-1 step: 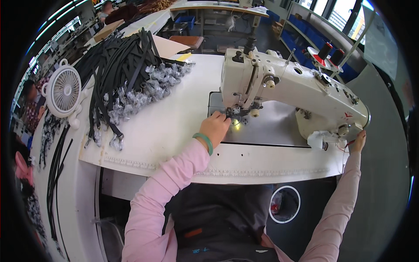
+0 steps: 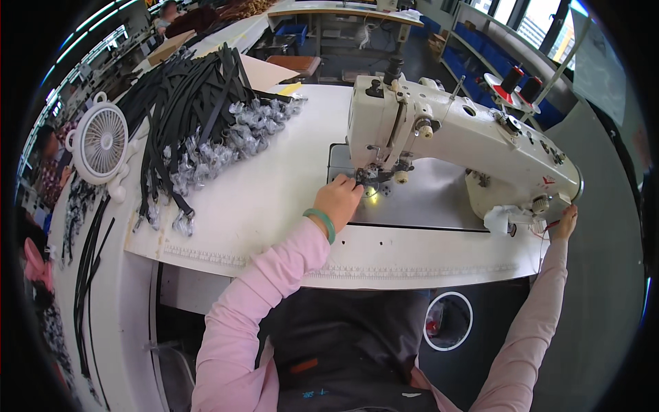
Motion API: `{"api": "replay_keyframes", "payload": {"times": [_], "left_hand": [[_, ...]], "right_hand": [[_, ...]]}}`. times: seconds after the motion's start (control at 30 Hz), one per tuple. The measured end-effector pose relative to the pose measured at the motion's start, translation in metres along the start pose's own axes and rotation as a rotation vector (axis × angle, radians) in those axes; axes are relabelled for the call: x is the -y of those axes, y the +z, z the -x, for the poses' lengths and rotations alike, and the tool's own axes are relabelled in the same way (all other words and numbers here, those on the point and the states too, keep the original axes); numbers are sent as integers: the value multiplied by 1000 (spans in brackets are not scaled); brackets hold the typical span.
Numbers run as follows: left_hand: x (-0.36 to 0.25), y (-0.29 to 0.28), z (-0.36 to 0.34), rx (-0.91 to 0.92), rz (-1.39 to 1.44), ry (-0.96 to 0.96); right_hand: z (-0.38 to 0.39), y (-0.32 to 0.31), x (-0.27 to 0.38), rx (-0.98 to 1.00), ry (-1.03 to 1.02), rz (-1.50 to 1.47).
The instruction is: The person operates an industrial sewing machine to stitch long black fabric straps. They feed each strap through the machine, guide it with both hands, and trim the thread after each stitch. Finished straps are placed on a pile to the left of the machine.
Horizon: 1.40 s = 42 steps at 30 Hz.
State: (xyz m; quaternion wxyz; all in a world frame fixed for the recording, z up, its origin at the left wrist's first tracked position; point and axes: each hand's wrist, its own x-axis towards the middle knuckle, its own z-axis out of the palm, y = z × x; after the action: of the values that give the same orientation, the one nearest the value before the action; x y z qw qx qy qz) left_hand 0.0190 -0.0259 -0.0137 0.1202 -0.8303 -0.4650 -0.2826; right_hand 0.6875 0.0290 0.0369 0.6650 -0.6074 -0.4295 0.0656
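A cream industrial sewing machine (image 2: 480, 123) stands on the white table. Under its head, at the needle and presser foot (image 2: 369, 175), my left hand (image 2: 340, 200) is closed in a pinch. Something small and black shows at its fingertips, mostly hidden by the fingers and the foot. A yellowish light glows on the metal plate (image 2: 425, 199) just right of them. At the machine's right end, my right hand (image 2: 567, 221) has its fingers bent round the lower part of the handwheel (image 2: 581, 187). A green bangle (image 2: 322, 221) circles my left wrist.
Black straps (image 2: 199, 89) with clear plastic-wrapped ends are heaped on the table's left, beside a white fan (image 2: 101, 141). Two dark thread spools (image 2: 520, 82) stand behind the machine. Below the table sits a white-rimmed bin (image 2: 471, 323). Other people are at the far left.
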Motion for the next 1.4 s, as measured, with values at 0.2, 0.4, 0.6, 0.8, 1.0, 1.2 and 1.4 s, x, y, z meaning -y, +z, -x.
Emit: {"api": "replay_keyframes", "payload": {"times": [0.2, 0.4, 0.6, 0.8, 1.0, 1.2, 1.4], "left_hand": [[0, -14, 4, 92, -111, -44], [19, -9, -3, 58, -186, -8], [58, -4, -18, 129, -353, -226], [50, 5, -28, 156, -300, -286], [67, -26, 23, -279, -235, -178], [121, -173, 126, 337, -727, -293], [164, -199, 159, 174, -622, 15]], "right_hand": [[47, 61, 33, -3, 173, -394], [-29, 14, 35, -68, -173, 437], [-75, 33, 47, 139, -163, 739], [-21, 22, -2, -53, -9, 1], [13, 33, 22, -82, 130, 5], [68, 8, 28, -147, -132, 252], [246, 129, 164, 284, -102, -186]]}}
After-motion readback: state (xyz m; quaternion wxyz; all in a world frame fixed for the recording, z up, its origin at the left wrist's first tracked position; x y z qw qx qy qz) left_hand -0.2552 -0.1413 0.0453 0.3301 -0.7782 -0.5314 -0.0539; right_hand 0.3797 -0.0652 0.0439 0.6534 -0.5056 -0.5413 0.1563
